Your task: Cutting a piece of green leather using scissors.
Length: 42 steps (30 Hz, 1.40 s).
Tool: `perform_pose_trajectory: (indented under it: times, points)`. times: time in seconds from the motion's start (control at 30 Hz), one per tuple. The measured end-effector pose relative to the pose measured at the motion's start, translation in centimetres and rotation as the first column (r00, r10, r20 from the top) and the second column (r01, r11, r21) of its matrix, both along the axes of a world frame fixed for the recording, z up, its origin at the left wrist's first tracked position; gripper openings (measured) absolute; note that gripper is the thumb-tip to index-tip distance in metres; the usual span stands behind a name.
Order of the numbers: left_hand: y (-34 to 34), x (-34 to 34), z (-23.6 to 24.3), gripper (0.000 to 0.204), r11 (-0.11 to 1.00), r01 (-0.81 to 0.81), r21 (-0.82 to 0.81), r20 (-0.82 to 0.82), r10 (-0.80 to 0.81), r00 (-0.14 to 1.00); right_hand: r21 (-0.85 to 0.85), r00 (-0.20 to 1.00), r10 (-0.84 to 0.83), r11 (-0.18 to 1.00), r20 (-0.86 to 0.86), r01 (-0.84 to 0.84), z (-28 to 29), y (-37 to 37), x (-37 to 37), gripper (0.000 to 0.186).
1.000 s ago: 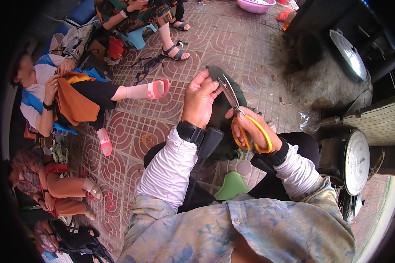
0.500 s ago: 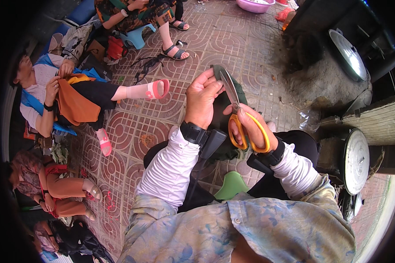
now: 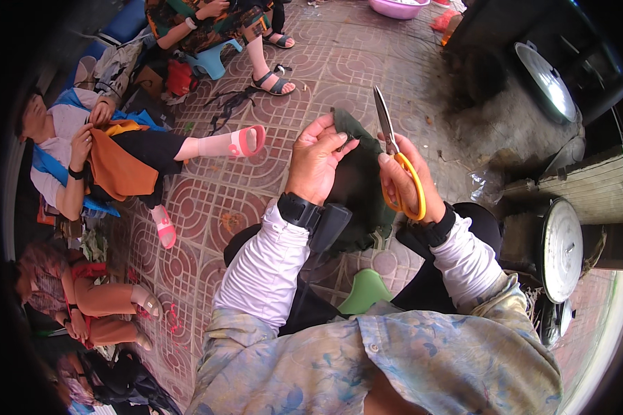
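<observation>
Head view: nearest, along the lower edge, a patterned shirt (image 3: 429, 346) with white undersleeves (image 3: 259, 270) and black wristbands (image 3: 300, 210) on both arms; just ahead, a green stool (image 3: 365, 292) between dark trouser legs (image 3: 481, 221). Beyond that, dark green cloth (image 3: 358, 183) hanging between the knees from the left hand (image 3: 316, 162), thumb and fingers narrow, pinched together on the upper part of the cloth. To the right, scissors (image 3: 387, 128) in the right hand (image 3: 414, 183), fingers curled around the yellow handles, thumb near the pivot; blades together, pointing up and slightly left, tips apart from the cloth. Impossible to tell whether the right fingers also touch the edge of the cloth. Below, a red and grey patterned floor (image 3: 204, 214). Out to the right, a round metal lid (image 3: 563, 250), then a clear plastic bag (image 3: 486, 187) on the ground, then a shiny lid (image 3: 545, 81) beside a sooty mound (image 3: 491, 131). Out to the left, a seated person (image 3: 59, 124) in red sandals (image 3: 248, 142), both hands on an orange cloth (image 3: 123, 166); lower down, another in rust-coloured trousers (image 3: 104, 297). Farthest, at the top, a small blue stool (image 3: 216, 61) by dark sandals (image 3: 273, 83), and a pink basin (image 3: 400, 9).
</observation>
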<state>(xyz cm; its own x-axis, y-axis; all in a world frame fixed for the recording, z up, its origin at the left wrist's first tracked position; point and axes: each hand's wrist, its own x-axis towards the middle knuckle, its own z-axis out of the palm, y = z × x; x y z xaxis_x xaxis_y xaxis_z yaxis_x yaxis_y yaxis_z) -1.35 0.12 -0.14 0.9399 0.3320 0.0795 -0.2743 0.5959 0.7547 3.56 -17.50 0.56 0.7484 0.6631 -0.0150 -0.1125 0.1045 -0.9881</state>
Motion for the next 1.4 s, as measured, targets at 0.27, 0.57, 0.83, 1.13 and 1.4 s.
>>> perform_pose_trajectory:
  times: [0.27,0.57,0.83,1.13,1.4]
  points:
    - [0.0,-0.2,-0.8,0.029,0.993,0.105,-0.058,-0.006,-0.106,0.994,-0.032,0.999,-0.023,0.999,-0.04,0.022,-2.0,2.2,1.8,0.016]
    - [0.0,-0.3,-0.6,0.013,0.96,0.184,-0.212,-0.126,-0.213,0.969,-0.007,0.99,-0.109,0.994,0.089,0.111,-2.4,2.2,2.6,0.014]
    - [1.6,-0.5,-1.1,0.006,0.966,0.189,-0.176,-0.149,-0.216,0.965,-0.052,0.99,-0.119,0.991,0.081,0.123,-2.3,2.0,2.1,0.011]
    - [0.5,-0.5,-0.3,0.005,0.994,0.098,-0.038,-0.107,-0.102,0.989,-0.077,0.995,-0.092,0.993,0.04,0.094,-1.0,0.9,1.0,0.024]
    - [0.5,-0.6,-0.8,0.014,0.995,-0.051,-0.081,-0.077,0.045,0.996,0.014,0.984,0.173,0.985,0.033,-0.173,0.8,-2.1,-0.9,0.031]
